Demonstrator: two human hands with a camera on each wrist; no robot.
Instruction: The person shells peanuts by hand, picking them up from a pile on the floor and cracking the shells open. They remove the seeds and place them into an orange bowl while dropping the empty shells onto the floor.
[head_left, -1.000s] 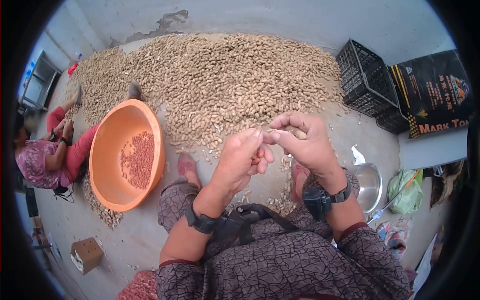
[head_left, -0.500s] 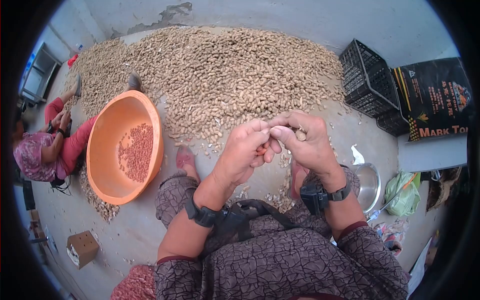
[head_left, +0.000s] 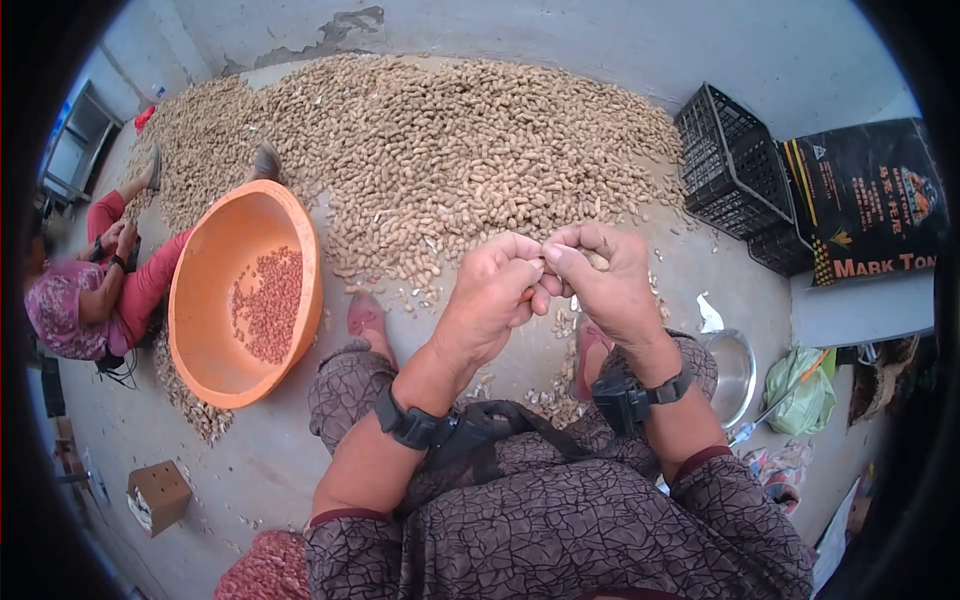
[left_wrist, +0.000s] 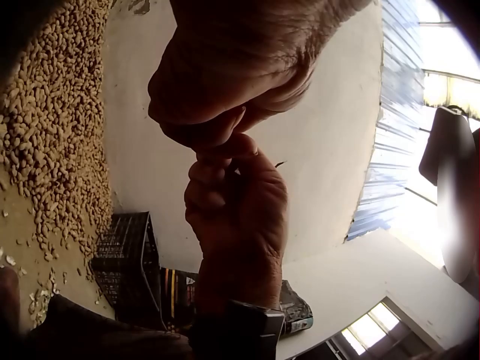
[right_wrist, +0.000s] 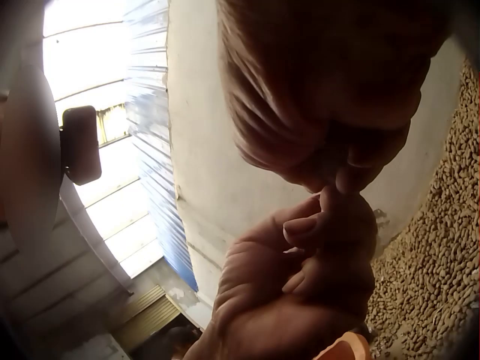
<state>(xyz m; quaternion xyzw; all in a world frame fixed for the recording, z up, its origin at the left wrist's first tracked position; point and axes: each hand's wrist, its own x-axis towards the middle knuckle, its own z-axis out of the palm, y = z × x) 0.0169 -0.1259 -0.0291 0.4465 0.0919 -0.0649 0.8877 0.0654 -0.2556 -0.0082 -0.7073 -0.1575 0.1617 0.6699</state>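
Both hands meet fingertip to fingertip above the lap in the head view. My left hand (head_left: 488, 292) curls its fingers around a reddish peanut kernel (head_left: 527, 294), mostly hidden in the palm. In my right hand (head_left: 612, 288), a tan unshelled peanut (head_left: 598, 262) is tucked between the curled fingers and the palm. Thumbs and index fingers pinch together at one spot; what is between them is hidden. The left wrist view has the right hand (left_wrist: 238, 217) below the left one, both dark in shadow. In the right wrist view the left hand (right_wrist: 300, 277) lies lowest.
A large peanut heap (head_left: 450, 150) spreads along the wall. The orange basin (head_left: 195, 340) at left holds red kernels (head_left: 270, 310). Black crates (head_left: 735, 165), a steel bowl (head_left: 735, 375) and a green bag (head_left: 803, 392) stand at right. Another person (head_left: 90, 300) sits at far left.
The thumbs and index fingertips have shifted against each other and stay together. Less of the red kernels shows in the left palm now. The head view has tilted slightly.
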